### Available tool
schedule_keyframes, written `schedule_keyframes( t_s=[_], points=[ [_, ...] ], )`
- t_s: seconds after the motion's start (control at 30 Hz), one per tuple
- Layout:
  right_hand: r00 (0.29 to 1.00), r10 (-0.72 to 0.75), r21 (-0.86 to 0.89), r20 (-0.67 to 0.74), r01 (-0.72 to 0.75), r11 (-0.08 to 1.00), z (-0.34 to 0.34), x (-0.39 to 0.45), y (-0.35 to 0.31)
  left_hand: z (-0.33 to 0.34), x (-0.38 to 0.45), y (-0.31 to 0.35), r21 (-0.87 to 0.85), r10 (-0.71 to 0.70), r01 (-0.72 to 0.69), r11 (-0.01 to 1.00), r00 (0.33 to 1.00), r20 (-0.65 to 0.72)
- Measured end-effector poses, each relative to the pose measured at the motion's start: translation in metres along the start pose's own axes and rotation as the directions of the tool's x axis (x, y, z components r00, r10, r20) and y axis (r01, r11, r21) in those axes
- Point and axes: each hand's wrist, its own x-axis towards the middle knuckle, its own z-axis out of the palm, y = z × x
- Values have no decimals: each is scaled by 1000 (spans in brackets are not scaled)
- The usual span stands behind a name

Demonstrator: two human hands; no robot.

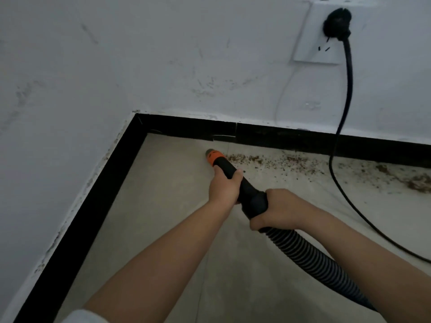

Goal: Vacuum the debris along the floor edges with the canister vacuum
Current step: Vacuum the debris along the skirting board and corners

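Note:
A black vacuum wand with an orange nozzle tip (214, 157) points at the pale floor near the corner, just left of a trail of brown debris (268, 160) that runs along the black baseboard (291, 139) to a thicker heap at the far right (417, 181). My left hand (225, 186) grips the wand just behind the orange tip. My right hand (277, 209) grips the thick black cuff where the ribbed hose (312, 255) joins. The hose runs off toward the lower right. The canister itself is out of view.
A black power cord (335, 164) hangs from a plug in the white wall socket (326, 33), crosses the debris strip and trails off right over the floor. White scuffed walls meet at the corner (136, 114); a second black baseboard (93, 206) lines the left wall.

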Motion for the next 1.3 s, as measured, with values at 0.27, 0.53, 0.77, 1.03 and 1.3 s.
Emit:
schedule_keyframes(
  t_s=[0.27, 0.53, 0.77, 1.03, 1.3],
  points=[
    [995, 98, 157, -23, -94, 983, 17, -24, -6, -6, -18, -6, 126, 43, -53, 991, 996, 81],
    [985, 170, 296, 16, -168, 940, 32, -55, -9, -1, -39, -11, 223, 42, -68, 972, 991, 123],
    [982, 185, 220, 39, -189, 957, 15, -69, -7, 9, -44, -6, 141, -34, 17, 990, 992, 119],
    [975, 193, 144, 111, -208, 967, -6, -90, 14, 32, -68, -6, 39, -76, 71, 997, 983, 165],
    [984, 150, 148, 97, -163, 975, -12, -92, 67, 78, -73, -8, 163, -53, 29, 986, 988, 144]
  ],
)
